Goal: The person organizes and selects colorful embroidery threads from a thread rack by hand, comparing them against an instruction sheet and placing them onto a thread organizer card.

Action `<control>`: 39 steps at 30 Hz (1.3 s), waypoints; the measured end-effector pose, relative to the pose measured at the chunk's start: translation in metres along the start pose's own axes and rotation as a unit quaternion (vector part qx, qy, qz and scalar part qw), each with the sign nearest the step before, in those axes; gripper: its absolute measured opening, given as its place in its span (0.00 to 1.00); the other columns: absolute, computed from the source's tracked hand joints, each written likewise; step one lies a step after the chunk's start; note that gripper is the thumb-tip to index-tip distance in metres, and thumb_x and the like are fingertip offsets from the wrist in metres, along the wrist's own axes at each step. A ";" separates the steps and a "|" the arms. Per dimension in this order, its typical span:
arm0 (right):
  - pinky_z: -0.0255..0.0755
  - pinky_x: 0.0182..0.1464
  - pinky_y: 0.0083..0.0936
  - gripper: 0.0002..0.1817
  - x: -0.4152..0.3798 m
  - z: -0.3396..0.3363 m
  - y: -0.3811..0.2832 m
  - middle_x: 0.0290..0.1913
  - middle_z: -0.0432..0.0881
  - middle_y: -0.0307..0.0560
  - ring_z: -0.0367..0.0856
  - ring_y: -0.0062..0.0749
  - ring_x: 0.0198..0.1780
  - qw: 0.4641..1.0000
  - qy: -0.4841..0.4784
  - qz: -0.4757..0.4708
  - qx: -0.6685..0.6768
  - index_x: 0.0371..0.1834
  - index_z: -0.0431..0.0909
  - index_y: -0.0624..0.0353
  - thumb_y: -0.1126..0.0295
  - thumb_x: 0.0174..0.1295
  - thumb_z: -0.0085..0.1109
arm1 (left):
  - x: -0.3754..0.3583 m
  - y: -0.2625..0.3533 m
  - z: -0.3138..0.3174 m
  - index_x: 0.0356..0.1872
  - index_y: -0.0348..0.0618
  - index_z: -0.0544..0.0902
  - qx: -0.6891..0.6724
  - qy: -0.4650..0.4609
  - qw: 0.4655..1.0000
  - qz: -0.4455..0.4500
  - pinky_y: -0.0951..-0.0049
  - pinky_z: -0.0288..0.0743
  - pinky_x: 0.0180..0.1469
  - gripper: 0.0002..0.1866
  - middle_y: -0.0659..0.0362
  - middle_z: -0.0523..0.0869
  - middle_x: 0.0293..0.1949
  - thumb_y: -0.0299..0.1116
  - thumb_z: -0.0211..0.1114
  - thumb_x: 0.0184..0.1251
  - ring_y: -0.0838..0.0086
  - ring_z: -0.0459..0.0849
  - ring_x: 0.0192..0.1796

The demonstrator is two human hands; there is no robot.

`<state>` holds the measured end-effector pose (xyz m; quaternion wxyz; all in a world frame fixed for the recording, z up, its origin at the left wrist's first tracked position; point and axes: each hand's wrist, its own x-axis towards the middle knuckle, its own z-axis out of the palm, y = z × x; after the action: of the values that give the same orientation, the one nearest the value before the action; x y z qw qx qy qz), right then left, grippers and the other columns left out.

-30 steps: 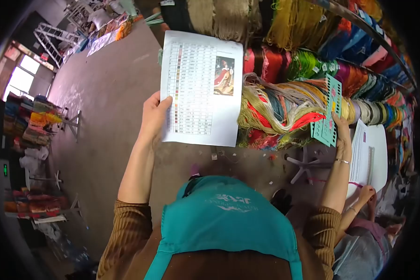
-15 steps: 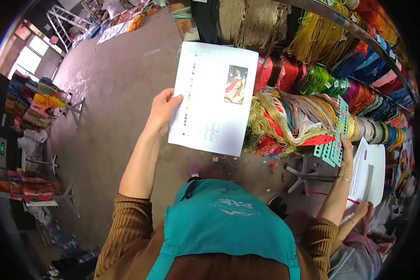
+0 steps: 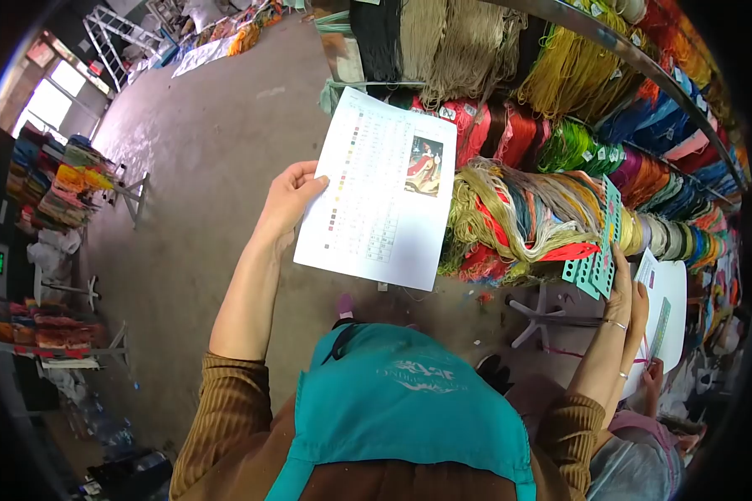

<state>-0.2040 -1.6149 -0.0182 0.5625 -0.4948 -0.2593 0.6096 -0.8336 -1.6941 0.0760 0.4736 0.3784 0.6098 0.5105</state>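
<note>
My left hand (image 3: 291, 199) pinches the left edge of a printed paper sheet (image 3: 368, 196), thumb on top. The sheet carries a column of small colour swatches, rows of print and a picture of a figure in red and white. My right hand (image 3: 617, 285) is closed on several green perforated thread cards (image 3: 597, 263), held upright at the right end of a thick bundle of multicoloured thread skeins (image 3: 526, 209). The bundle lies beside the sheet's right edge, with olive, red, grey and cream strands. Most of my right fingers are hidden behind the cards.
A co-worker's arm (image 3: 635, 334) reaches in right beside my right wrist, near white papers (image 3: 673, 292) with another green card. Racks of coloured skeins (image 3: 585, 75) fill the upper right behind a curved metal rail (image 3: 635, 54). A wheeled stand base (image 3: 539, 316) is on the floor.
The sheet has tilted and dropped slightly in my left hand. The co-worker's hand has risen from the papers to beside my right hand. My right hand still grips the cards.
</note>
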 end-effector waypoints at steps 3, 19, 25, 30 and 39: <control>0.81 0.44 0.22 0.20 0.000 -0.004 -0.003 0.47 0.86 0.46 0.86 0.26 0.41 0.998 0.038 -0.021 -0.054 0.55 0.78 0.65 0.61 0.68 0.62 | -0.001 -0.005 -0.006 0.57 0.30 0.75 0.003 -0.005 1.000 0.012 0.74 0.76 0.51 0.19 0.56 0.85 0.42 0.29 0.61 0.69 0.76 0.83 0.45; 0.67 0.64 0.32 0.17 -0.131 0.201 -0.015 0.57 0.81 0.53 0.77 0.42 0.61 0.705 0.104 -0.413 -0.566 0.56 0.78 0.63 0.68 0.67 0.58 | 0.004 -0.010 -0.010 0.60 0.30 0.72 -0.042 -0.061 0.997 0.024 0.76 0.77 0.51 0.24 0.56 0.84 0.45 0.28 0.65 0.65 0.77 0.83 0.45; 0.76 0.46 0.37 0.13 -0.162 0.325 0.060 0.40 0.82 0.51 0.80 0.45 0.43 0.670 -0.140 -0.471 -0.557 0.47 0.83 0.59 0.76 0.57 0.62 | 0.011 -0.016 -0.011 0.63 0.39 0.72 0.137 0.000 0.982 0.129 0.73 0.76 0.53 0.28 0.55 0.77 0.54 0.26 0.69 0.60 0.72 0.78 0.56; 0.73 0.36 0.37 0.17 -0.159 0.368 0.101 0.27 0.73 0.47 0.75 0.42 0.34 0.613 -0.167 -0.479 -0.606 0.51 0.82 0.57 0.73 0.56 0.62 | 0.009 -0.010 -0.018 0.63 0.46 0.74 0.209 -0.019 0.958 0.195 0.65 0.72 0.59 0.28 0.54 0.72 0.59 0.27 0.69 0.59 0.67 0.73 0.61; 0.73 0.33 0.37 0.17 -0.160 0.381 0.108 0.24 0.74 0.48 0.77 0.42 0.32 0.571 -0.147 -0.451 -0.670 0.51 0.81 0.54 0.73 0.56 0.61 | 0.018 0.005 -0.046 0.56 0.45 0.79 0.198 -0.059 0.951 0.228 0.68 0.70 0.58 0.19 0.55 0.76 0.58 0.27 0.64 0.63 0.68 0.74 0.61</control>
<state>-0.6107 -1.6988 0.0806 0.2262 -0.4528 -0.8624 -0.0070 -0.8827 -1.6882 0.0791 0.2951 0.6229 0.5674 0.4505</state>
